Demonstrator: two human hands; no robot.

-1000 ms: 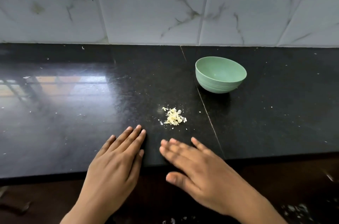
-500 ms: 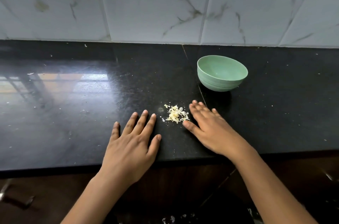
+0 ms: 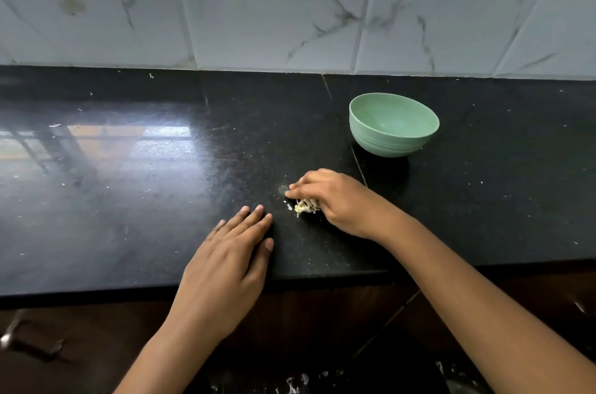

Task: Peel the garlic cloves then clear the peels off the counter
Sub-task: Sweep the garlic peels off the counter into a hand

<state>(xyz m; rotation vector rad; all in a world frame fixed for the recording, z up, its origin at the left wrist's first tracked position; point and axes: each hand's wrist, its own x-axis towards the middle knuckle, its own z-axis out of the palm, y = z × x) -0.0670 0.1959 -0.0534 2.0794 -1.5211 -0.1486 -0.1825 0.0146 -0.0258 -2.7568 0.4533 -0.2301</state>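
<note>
One peel heap (image 3: 304, 207), seemingly cupped by right hand (image 3: 335, 203); one bowl (image 3: 387, 143).

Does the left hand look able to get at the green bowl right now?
Probably, but not straight: the left hand lies flat on the counter, and the right hand, curled over the garlic peels, sits between it and the green bowl. It must go over or around.
</note>
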